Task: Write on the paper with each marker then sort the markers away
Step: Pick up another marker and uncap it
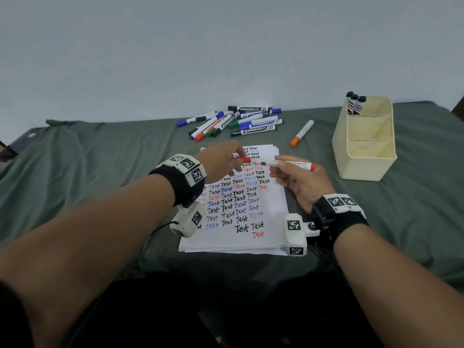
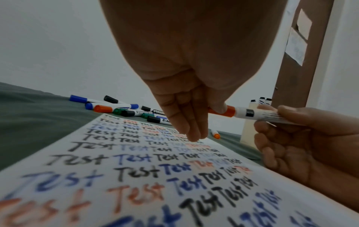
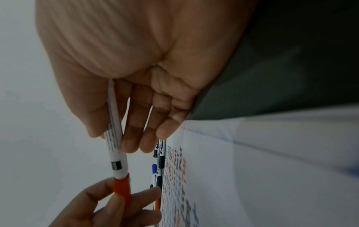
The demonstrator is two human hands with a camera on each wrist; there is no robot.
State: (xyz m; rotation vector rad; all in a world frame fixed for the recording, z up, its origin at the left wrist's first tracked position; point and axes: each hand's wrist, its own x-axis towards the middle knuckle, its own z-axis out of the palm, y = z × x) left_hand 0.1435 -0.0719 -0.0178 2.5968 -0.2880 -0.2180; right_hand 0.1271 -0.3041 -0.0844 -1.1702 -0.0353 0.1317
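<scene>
Recapping step: right hand [image 1: 298, 182] grips the orange marker [image 1: 288, 165] at frame centre, left hand [image 1: 221, 162] fingers pinching its cap [image 1: 243, 160]; next, seating it squarely.

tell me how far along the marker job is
Done: the paper is nearly full of "Test" words, and three black-capped markers stand in the far compartment of the cream organizer. In hand: the right hand holds an orange marker by its barrel while the left hand pinches its cap. Left: the loose pile and a lone orange marker lie unsorted on the cloth.
</scene>
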